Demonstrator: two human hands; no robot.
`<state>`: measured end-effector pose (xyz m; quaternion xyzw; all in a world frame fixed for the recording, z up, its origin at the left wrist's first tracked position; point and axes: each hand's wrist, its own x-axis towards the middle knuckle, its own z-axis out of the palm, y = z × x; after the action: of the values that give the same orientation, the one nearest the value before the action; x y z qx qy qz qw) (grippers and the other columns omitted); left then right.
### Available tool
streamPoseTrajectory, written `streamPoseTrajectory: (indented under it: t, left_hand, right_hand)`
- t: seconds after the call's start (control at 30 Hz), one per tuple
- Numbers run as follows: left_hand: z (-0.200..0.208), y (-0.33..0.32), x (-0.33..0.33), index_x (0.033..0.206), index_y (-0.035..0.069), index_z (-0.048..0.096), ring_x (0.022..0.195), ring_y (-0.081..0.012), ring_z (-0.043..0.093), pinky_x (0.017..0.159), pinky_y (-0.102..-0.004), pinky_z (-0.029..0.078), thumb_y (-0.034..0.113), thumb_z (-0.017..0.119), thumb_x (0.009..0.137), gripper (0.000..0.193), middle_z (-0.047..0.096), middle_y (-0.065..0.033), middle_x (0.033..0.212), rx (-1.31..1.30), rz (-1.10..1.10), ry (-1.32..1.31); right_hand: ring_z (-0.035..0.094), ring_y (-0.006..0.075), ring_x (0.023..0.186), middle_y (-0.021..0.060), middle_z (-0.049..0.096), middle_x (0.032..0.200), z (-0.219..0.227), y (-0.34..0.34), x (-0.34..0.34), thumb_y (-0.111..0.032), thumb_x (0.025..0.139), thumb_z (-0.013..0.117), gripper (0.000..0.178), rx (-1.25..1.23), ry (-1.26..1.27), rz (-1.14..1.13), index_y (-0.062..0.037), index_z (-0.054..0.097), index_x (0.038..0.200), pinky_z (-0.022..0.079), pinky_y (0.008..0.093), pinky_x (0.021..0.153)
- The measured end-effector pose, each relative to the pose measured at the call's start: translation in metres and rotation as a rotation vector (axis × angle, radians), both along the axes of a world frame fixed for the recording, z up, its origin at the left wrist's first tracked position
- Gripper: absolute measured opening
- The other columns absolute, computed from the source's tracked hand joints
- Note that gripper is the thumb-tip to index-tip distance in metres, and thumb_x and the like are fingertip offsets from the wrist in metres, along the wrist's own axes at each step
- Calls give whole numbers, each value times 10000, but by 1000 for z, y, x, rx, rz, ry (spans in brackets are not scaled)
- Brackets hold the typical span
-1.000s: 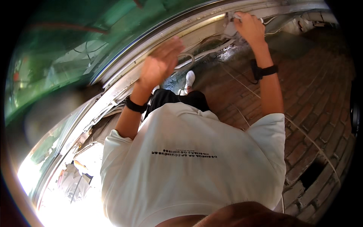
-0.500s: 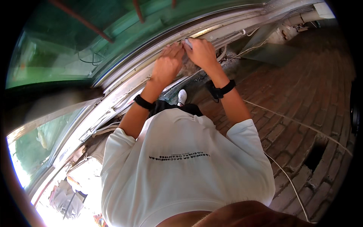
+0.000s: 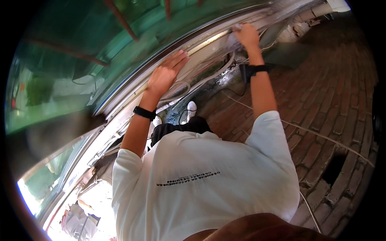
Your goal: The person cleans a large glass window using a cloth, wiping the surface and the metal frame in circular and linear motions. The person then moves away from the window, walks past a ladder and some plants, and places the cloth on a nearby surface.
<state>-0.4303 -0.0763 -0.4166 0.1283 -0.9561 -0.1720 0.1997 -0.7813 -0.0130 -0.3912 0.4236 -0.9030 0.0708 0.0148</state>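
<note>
My left hand lies with outstretched fingers on the pale window sill, beside the sliding-window track. Farther right along the same ledge, my right hand is closed around a pale grey cloth, blurred by motion and partly hidden by the fingers. Beyond the track stands the green-tinted window glass. Each wrist wears a black band.
Looped pale hoses and cables hang under the sill. A brick wall fills the right side, with a thin cord running across it. Rusty bars show behind the glass. At lower left is brightly lit clutter.
My hands were close together on the sill and have moved apart. The right hand has gone right with the cloth; the left has shifted slightly left and its fingers are now spread out.
</note>
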Motion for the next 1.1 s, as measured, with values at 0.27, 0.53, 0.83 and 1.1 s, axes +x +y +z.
streamPoseTrajectory:
  t: [0.27,0.53,0.83,1.1]
  left_hand:
    - [5,-4,-4,1268,45,596,1309,-275,488,1082,-382,428,-102,564,739,550,563,-105,1355,94,7,44]
    - [9,-6,-11,1208,25,638,1245,-290,551,1031,-384,470,-103,558,807,428,616,-124,1280,142,19,82]
    - [14,-4,-18,1217,31,645,1249,-298,553,1036,-376,457,-130,543,816,445,611,-143,1290,214,39,44]
    - [15,-5,-16,1218,22,639,1281,-306,525,1068,-380,421,-107,528,858,399,604,-150,1301,279,43,-10]
  right_hand:
    - [661,433,796,242,677,802,-11,8,99,-460,842,652,418,-276,-246,71,-79,751,982,548,475,743]
    - [681,382,932,206,705,987,-33,-3,-82,-515,796,719,473,-250,-45,-154,-131,732,1071,550,461,830]
    - [686,368,948,238,701,987,-27,-5,-52,-407,685,776,538,-215,-375,-114,-65,721,1096,542,417,841]
    - [682,361,955,199,713,981,-3,-10,-34,-358,710,785,499,-225,-359,-264,-85,716,1122,542,441,827]
